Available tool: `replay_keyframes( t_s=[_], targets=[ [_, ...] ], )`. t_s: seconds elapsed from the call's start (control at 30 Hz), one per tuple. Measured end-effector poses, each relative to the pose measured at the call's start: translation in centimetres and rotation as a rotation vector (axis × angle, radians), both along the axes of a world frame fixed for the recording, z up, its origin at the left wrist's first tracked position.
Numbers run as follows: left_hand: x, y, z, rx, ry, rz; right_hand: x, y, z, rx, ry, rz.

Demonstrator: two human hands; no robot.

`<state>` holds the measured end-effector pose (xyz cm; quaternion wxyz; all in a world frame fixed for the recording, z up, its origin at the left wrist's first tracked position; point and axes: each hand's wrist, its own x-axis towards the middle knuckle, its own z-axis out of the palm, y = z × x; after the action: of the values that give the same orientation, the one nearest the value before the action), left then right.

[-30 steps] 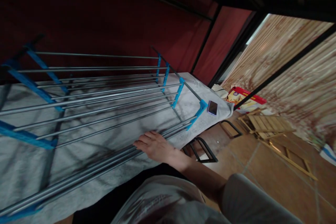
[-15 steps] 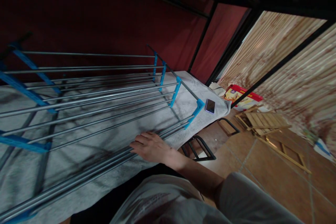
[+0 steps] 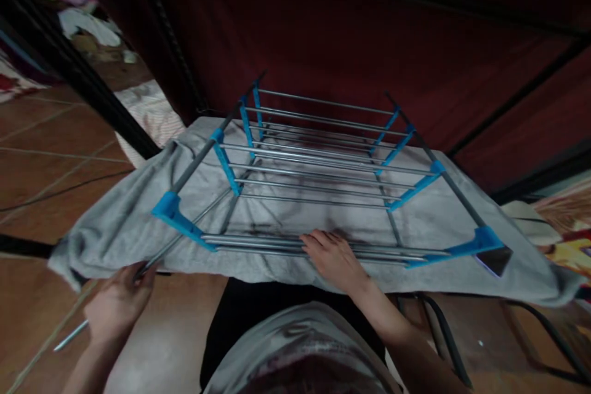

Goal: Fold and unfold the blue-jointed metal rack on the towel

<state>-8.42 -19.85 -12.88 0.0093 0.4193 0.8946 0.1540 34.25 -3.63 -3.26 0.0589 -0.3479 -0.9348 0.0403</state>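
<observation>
A rack (image 3: 332, 166) of thin metal tubes with blue plastic brackets lies on a grey cloth (image 3: 295, 218). My right hand (image 3: 333, 257) is closed over the bundled front tubes, near their middle, with the fingertips on the far side. At the lower left, my left hand (image 3: 120, 298) grips a loose metal tube (image 3: 173, 245). That tube slants from below the hand up across the cloth, and its far end passes by the rack's left side frame.
A dark phone (image 3: 495, 260) lies by the rack's right front bracket. Black metal frame bars (image 3: 443, 326) stand below the cloth at right. A dark red curtain (image 3: 323, 37) hangs behind. At the left is tiled floor (image 3: 55, 178) with a cable (image 3: 64, 192).
The view has swung to the left. My left hand with the loose metal tube has come into sight. My right hand stays on the rack's front tubes.
</observation>
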Motion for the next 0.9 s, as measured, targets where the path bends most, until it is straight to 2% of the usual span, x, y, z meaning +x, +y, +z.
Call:
replay_keyframes(
  t_s=[0.1, 0.27, 0.4, 0.53, 0.63, 0.7, 0.73, 0.8, 0.87, 0.9],
  targets=[
    [-1.2, 2.4, -1.3, -0.098, 0.109, -0.131, -2.3, 0.2, 0.8, -0.077, -0.052, 0.049],
    [-2.4, 5.5, -0.8, -0.171, 0.149, -0.308, -7.2, 0.7, 1.5, -0.202, -0.052, 0.151],
    [-3.3, 7.1, -0.2, -0.174, 0.137, -0.309, -11.1, 1.4, 1.7, -0.304, -0.041, 0.221],
    [-4.2, 8.4, -0.3, -0.089, 0.075, -0.292, -14.1, 2.3, 1.5, -0.399, 0.02, 0.276],
    [-3.7, 9.0, -0.3, 0.035, 0.025, -0.278, -16.1, 2.7, 1.0, -0.438, 0.071, 0.303],
    [-2.3, 9.3, 0.0, 0.205, -0.065, -0.229, -17.5, 2.8, 0.6, -0.454, 0.093, 0.32],
    [-1.2, 9.4, 0.3, 0.323, -0.169, -0.195, -18.2, 2.8, 0.5, -0.459, 0.096, 0.323],
    [1.6, 9.6, 1.0, 0.592, -0.521, -0.121, -19.5, 2.7, 0.3, -0.464, 0.091, 0.316],
    [4.6, 10.0, 1.7, 0.708, -0.821, -0.098, -20.6, 2.5, 0.3, -0.463, 0.078, 0.294],
    [5.9, 10.3, 2.0, 0.722, -0.864, -0.08, -21.0, 2.4, 0.2, -0.461, 0.07, 0.28]
  ],
)
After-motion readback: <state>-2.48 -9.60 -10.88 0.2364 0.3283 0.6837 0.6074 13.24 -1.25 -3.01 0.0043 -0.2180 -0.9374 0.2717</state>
